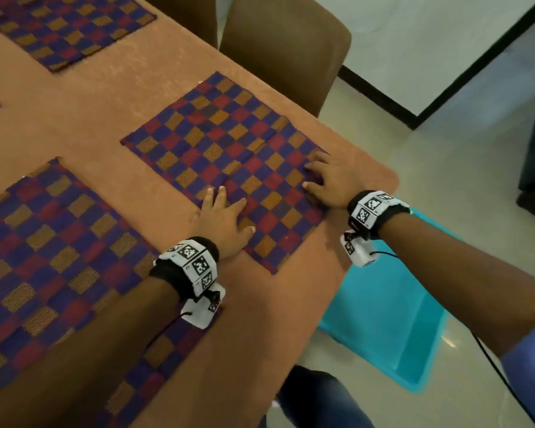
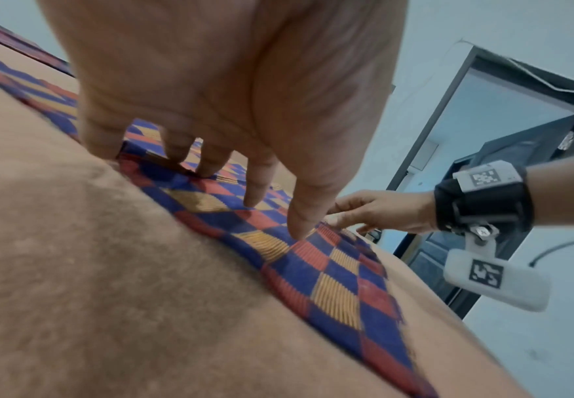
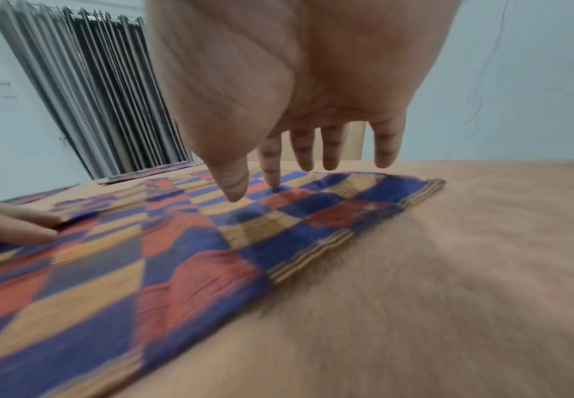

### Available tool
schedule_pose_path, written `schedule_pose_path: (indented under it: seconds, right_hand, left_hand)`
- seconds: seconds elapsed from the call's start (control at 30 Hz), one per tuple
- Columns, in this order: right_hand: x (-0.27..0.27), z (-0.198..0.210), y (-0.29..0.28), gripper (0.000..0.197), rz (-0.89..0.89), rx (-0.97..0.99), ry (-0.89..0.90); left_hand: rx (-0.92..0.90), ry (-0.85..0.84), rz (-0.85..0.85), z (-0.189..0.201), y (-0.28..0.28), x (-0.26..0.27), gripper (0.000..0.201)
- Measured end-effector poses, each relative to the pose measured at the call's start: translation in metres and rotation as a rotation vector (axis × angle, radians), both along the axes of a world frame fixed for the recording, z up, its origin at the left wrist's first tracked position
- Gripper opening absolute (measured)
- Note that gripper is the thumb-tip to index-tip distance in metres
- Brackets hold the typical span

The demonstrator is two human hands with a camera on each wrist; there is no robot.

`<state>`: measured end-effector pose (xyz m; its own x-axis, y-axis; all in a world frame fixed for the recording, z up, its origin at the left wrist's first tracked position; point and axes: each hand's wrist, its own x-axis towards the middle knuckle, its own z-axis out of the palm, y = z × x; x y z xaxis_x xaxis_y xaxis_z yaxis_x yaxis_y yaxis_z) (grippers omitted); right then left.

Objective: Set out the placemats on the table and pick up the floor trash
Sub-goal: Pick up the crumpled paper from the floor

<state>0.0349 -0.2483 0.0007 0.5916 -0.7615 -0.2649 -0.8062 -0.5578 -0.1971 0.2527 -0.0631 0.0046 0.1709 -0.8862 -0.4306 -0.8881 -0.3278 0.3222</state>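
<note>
Both grips flat, fingers spread: left hand point(image 1: 221, 219), right hand point(image 1: 329, 180) pressing placemat point(image 1: 229, 149) at desk point(image 1: 275, 304) corner; uneven push could skew or slide it off edge

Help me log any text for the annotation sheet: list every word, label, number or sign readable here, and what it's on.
No readable words or numbers in any view.
Wrist bands: black-and-white square code markers only, no letters.
Papers on the wall beside the curtain: too small and blurred to read.
Placemat and tablecloth: pattern only, no text.
</note>
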Motion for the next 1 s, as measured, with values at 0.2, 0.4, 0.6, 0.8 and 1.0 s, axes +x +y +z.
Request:
schedule_pose_path:
  seconds: [0.2, 0.4, 0.6, 0.8, 1.0]
  right_hand:
    - [-0.037, 0.006, 0.107, 0.039, 0.081, 0.011, -0.048]
    - [-0.079, 0.001, 0.222, 0.043, 0.115, 0.028, -0.112]
    - [-0.134, -0.02, 0.346, 0.044, 0.077, 0.151, -0.258]
    - [-0.227, -0.077, 0.479, 0.032, 0.001, 0.42, -0.209]
    - [-0.323, -0.144, 0.607, 0.023, -0.145, 0.732, 0.032]
  left_hand:
    - [0.003, 0.166, -0.001, 0.012, 0.07, -0.048, 0.06]
    - [0.009, -0.055, -0.125, 0.022, 0.181, -0.127, 0.053]
    - [-0.03, -0.112, 0.038, 0.013, 0.304, -0.209, 0.055]
    - [-0.034, 0.253, 0.257, -0.008, 0.423, -0.284, 0.037]
    - [0.332, 0.315, 0.209, -0.067, 0.53, -0.329, 0.031]
